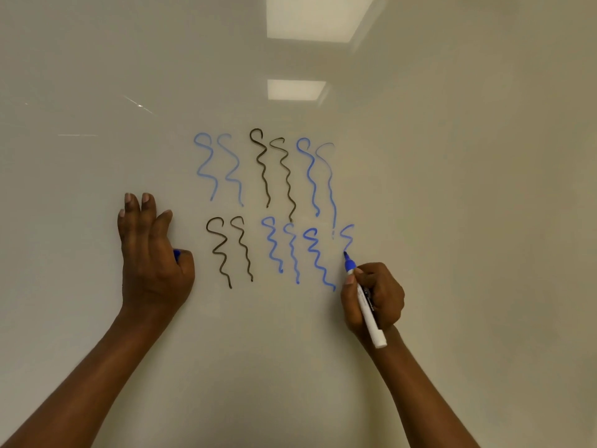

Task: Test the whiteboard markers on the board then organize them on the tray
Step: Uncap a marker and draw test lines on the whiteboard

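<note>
A person's right hand (374, 295), at about 4 o'clock from the middle of the view, holds a blue marker (368, 315) against a whiteboard (452, 189). Thumb and fingers are curled round the white barrel in a writing grip. The uncapped blue tip points toward 11 o'clock and touches the board at the lower end of a short blue squiggle (347, 236), while the barrel's blunt end sticks out past the wrist toward 5 o'clock.

The left hand (151, 263), at about 8 o'clock, lies with its back to the camera. Its four fingers are stretched out close together and point to 12 o'clock. The thumb is bent in and pins a small blue piece (176, 254) against the side of the hand; too little of the piece shows to tell what it is.

Between and above the hands the board carries two rows of wavy test lines. In the upper row, running from 9 to 3 o'clock, are a pale blue pair (219, 169), a black pair (274, 173) and a stronger blue pair (318, 179). In the lower row are a second black pair (229, 250) and three blue lines (292, 250), with the short squiggle just beside them at 3 o'clock.

Two bright ceiling-light reflections (295, 89) shine on the board at 12 o'clock
</note>
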Demonstrator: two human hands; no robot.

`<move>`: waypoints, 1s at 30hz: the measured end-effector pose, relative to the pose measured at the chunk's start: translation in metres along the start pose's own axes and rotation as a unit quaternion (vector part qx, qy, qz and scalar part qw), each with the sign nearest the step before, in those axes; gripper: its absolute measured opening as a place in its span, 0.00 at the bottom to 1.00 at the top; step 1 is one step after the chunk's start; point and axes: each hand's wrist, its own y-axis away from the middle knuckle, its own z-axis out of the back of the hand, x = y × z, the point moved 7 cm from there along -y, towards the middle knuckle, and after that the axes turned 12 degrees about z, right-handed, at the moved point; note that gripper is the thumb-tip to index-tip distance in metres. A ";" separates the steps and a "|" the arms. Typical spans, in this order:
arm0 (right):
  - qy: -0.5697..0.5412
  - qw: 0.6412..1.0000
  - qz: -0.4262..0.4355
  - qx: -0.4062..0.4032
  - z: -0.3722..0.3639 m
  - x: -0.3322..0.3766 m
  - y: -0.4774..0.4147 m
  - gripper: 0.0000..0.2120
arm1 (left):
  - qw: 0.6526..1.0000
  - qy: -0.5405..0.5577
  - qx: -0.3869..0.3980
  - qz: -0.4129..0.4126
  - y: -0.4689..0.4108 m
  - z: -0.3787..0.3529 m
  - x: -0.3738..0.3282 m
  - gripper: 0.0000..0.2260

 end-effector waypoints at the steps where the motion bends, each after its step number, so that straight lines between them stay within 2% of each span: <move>1: -0.007 1.000 -0.005 -0.002 0.002 -0.001 0.002 0.08 | 1.000 0.001 0.001 -0.002 0.000 0.000 0.000 0.22; 19: 0.002 0.999 -0.041 0.018 0.036 -0.001 0.041 0.11 | 1.000 -0.001 -0.001 -0.007 0.002 0.000 0.000 0.22; 30: 0.016 0.994 -0.065 0.086 0.044 -0.001 0.044 0.12 | 1.000 0.008 -0.001 -0.004 0.002 -0.001 0.001 0.22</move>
